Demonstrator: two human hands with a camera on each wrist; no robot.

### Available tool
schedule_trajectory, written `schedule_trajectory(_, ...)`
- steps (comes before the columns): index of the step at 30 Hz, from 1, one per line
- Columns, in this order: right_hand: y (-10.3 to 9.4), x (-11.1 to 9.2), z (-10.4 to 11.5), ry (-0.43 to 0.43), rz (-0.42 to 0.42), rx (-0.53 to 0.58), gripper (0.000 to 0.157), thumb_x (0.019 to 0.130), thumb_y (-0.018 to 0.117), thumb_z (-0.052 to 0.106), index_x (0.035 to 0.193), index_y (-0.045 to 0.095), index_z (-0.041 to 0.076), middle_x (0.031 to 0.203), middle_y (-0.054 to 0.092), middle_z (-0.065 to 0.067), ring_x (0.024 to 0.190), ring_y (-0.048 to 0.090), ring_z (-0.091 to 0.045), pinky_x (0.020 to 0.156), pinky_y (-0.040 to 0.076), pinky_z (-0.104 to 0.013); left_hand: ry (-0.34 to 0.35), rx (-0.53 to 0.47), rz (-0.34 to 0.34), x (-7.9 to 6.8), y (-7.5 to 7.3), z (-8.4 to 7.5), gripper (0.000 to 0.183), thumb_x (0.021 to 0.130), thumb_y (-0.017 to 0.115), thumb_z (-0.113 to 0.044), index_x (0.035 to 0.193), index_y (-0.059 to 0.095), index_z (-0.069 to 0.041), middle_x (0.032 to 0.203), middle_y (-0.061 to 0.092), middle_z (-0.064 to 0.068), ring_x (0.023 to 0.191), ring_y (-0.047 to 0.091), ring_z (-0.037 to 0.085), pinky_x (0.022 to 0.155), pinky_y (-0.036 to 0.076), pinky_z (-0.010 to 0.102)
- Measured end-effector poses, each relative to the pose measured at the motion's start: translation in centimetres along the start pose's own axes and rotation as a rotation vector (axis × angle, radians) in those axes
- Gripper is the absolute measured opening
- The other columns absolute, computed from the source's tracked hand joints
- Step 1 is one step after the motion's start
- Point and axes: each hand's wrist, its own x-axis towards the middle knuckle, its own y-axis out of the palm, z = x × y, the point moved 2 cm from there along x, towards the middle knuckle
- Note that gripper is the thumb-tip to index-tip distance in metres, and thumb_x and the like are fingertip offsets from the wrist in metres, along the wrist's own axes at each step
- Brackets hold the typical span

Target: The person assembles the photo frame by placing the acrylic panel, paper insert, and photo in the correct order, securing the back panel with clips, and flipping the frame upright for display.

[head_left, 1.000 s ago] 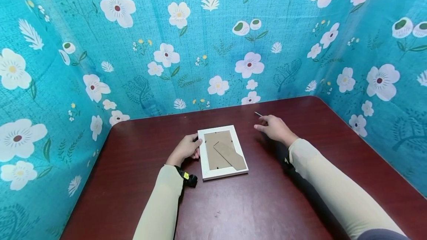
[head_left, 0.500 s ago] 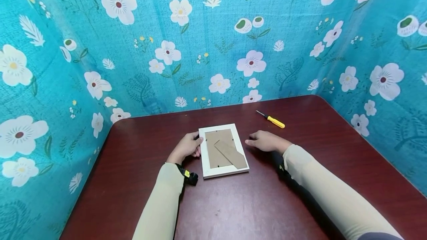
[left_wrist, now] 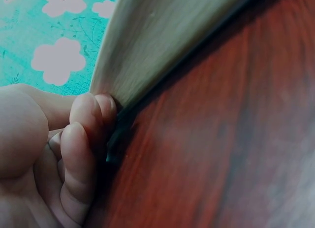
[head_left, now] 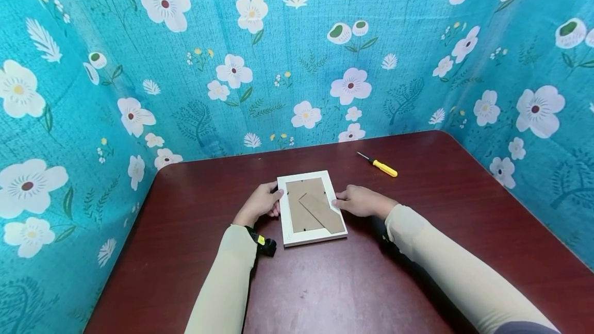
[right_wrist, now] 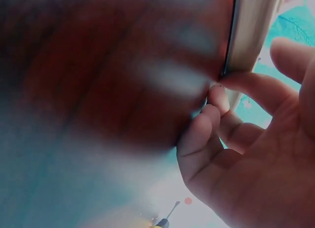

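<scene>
A white picture frame (head_left: 284, 223) lies back side up on the table, its brown backing board and stand leg (head_left: 320, 213) showing. My left hand (head_left: 260, 204) grips its left edge, thumb on top and fingers curled beneath. In the left wrist view, those fingers (left_wrist: 81, 154) are bent against the frame's side (left_wrist: 147, 41). At the right edge, my right hand (head_left: 364, 201) holds the frame with thumb over the rim. Its curled fingers (right_wrist: 197, 134) reach the lower edge in the right wrist view. A screwdriver (head_left: 384, 168) with a yellow handle lies beyond the right hand.
The dark red-brown table (head_left: 199, 189) has rounded back corners. A turquoise flowered cloth (head_left: 274, 66) hangs behind it and along both sides. A black wrist camera (head_left: 266, 247) sits close to the frame's lower left corner.
My right hand has let go of the screwdriver, leaving it on the table, and has come left and nearer to the frame's right edge. The left hand keeps its grip.
</scene>
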Motion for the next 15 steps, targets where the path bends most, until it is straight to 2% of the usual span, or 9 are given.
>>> schedule_trajectory(6,0.16,-0.16,0.37,-0.032,-0.050,-0.049,0.046,0.100,0.054,0.034,0.136,0.057,0.005,0.107,0.060,-0.016,0.097,0.055,-0.024,0.088,0.045,-0.045,-0.005,0.005,-0.003,0.02,-0.05,-0.20,0.051,0.104,0.049,-0.022,0.150,0.036,-0.007,0.062,0.059,0.014,0.046,0.055,0.018,0.045,0.051,0.031)
schedule_trajectory(15,0.15,-0.42,0.74,-0.041,-0.115,0.055,0.045,0.101,0.054,0.030,0.132,0.058,-0.002,0.112,0.060,-0.017,0.099,0.056,-0.026,0.089,0.045,-0.045,-0.002,-0.006,0.004,-0.08,-0.11,-0.15,0.048,0.104,0.050,-0.020,0.148,0.039,-0.006,0.061,0.059,0.014,0.045,0.056,0.019,0.045,0.051,0.032)
